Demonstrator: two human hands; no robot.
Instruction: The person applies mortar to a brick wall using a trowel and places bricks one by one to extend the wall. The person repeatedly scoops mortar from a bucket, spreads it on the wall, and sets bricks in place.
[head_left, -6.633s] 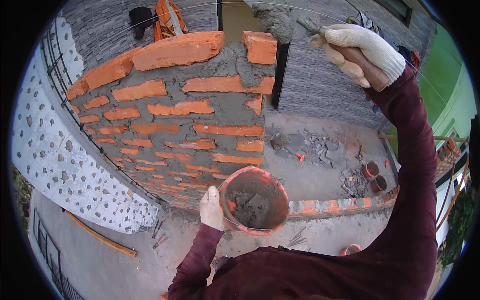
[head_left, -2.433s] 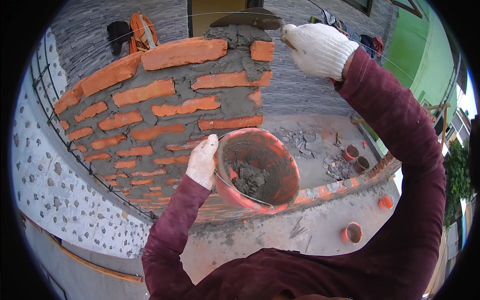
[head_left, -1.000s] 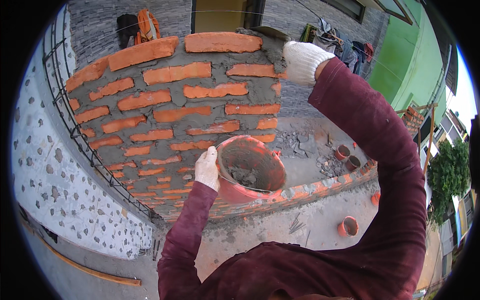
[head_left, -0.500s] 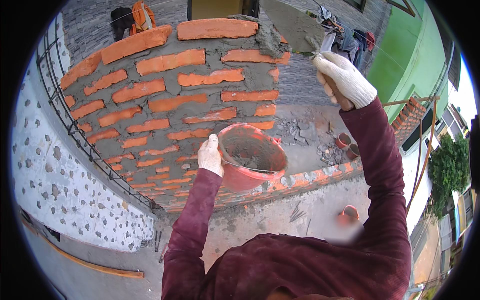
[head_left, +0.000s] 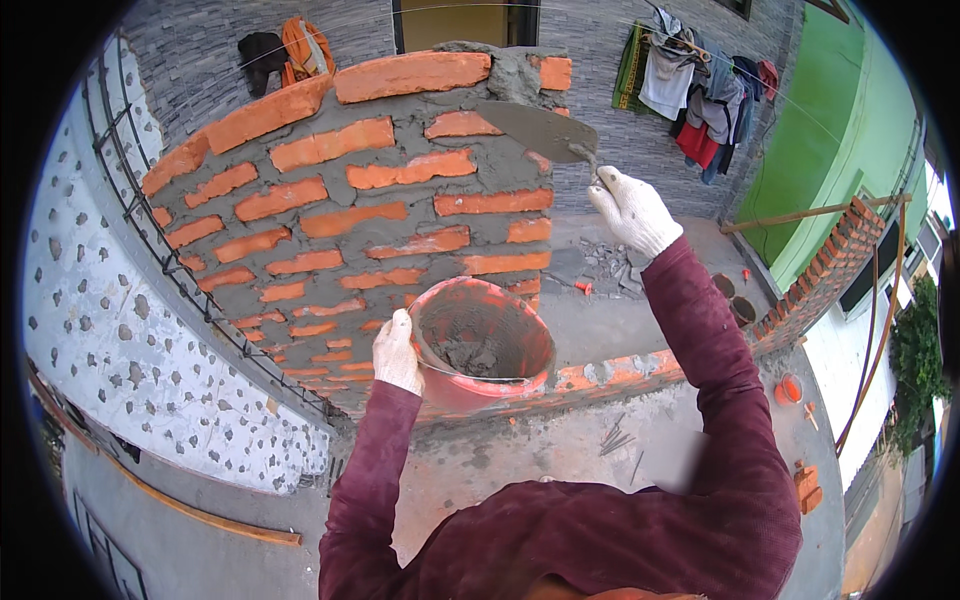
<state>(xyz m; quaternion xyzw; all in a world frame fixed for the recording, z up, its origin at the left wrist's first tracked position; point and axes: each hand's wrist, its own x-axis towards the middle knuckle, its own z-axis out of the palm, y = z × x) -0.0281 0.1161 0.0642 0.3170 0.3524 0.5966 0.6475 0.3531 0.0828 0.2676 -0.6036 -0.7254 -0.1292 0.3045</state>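
My left hand point(head_left: 398, 354), in a white glove, is closed on the left rim of a red bucket point(head_left: 462, 391). Grey wet mortar point(head_left: 474, 350) lies inside the bucket, which is held in front of the brick wall point(head_left: 345, 222). In my gloved right hand point(head_left: 634, 212) is the handle of a trowel point(head_left: 542, 132). Its smeared blade points left, near the upper right end of the wall; whether it touches the wall I cannot tell. Just above the blade, mortar point(head_left: 514, 78) fills the top course between a long brick point(head_left: 412, 77) and a short brick piece point(head_left: 555, 73).
Steel reinforcement bars point(head_left: 150, 222) run along the wall's left side, by a chipped white wall point(head_left: 130, 335). A low brick wall point(head_left: 625, 370) extends right. Clothes point(head_left: 705, 95) hang behind. Another red bucket point(head_left: 789, 390) stands on the floor, and a thin string point(head_left: 560, 12) crosses above.
My right hand has brought the trowel down and left, from above the wall's end to beside its upper face. The mortar lump there looks flatter. My left hand still holds the bucket.
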